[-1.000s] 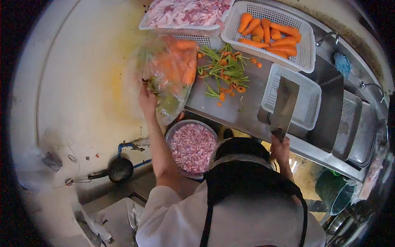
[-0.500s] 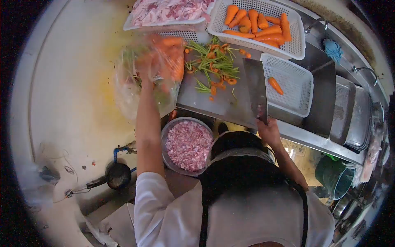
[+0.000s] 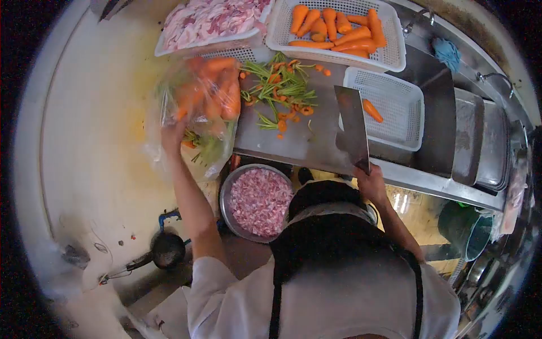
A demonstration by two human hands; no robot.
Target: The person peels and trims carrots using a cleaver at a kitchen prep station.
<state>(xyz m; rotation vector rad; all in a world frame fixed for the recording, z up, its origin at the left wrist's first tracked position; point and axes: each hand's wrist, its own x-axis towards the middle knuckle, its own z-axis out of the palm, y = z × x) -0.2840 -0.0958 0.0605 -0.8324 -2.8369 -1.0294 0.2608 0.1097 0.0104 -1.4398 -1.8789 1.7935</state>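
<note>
My left hand (image 3: 174,134) is at the near left side of a clear plastic bag (image 3: 212,144) of carrots (image 3: 228,99); its fingers are hidden by plastic and blur. My right hand (image 3: 371,179) is closed around the handle of a wide cleaver (image 3: 353,121), whose blade points away over the right part of the metal work surface (image 3: 282,141). Between bag and cleaver lie green carrot stems (image 3: 288,85) and orange trimmings (image 3: 306,111). One carrot (image 3: 372,111) rests in a small white basket (image 3: 415,118) right of the blade.
Several carrots (image 3: 353,37) fill a larger white basket (image 3: 395,56) at the back, beside a basket of sliced meat (image 3: 214,22). A metal bowl (image 3: 224,198) of chopped meat stands near my body. Taps (image 3: 418,20) and a blue cloth (image 3: 447,53) are at the back right.
My left hand has moved from over the bag's middle toward its near left side. The baskets and stems appear shifted slightly left in view. My right hand still holds the cleaver.
</note>
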